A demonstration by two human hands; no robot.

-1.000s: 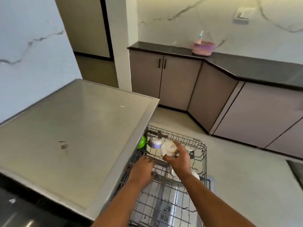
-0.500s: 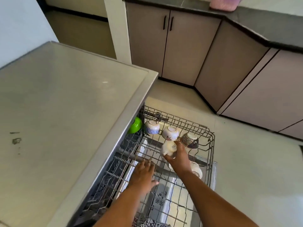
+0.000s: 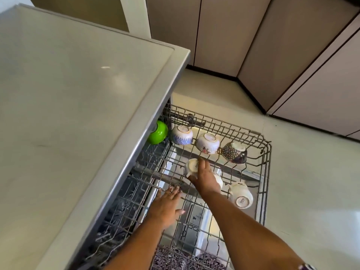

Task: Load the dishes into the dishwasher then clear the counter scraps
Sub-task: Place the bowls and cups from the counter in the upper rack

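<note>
A white cup (image 3: 191,167) is gripped by the right hand (image 3: 205,178), lying at its fingertips over the pulled-out wire rack (image 3: 265,168) below the counter (image 3: 78,106). The left hand (image 3: 165,206) is spread flat, fingers straight, on the rack's wires just beside it. Along the rack's far edge a green bowl (image 3: 158,132), a blue-patterned bowl (image 3: 182,135), a floral bowl (image 3: 207,143) and a dark dotted bowl (image 3: 233,152) are set upside down; a white mug (image 3: 241,196) lies right of the wrist.

A pale grey, glossy table (image 3: 74,106) is filling the left side, catching soft light. Beige flat-fronted cabinet doors (image 3: 220,34) are lining the far wall above a cream tiled floor (image 3: 303,172).
</note>
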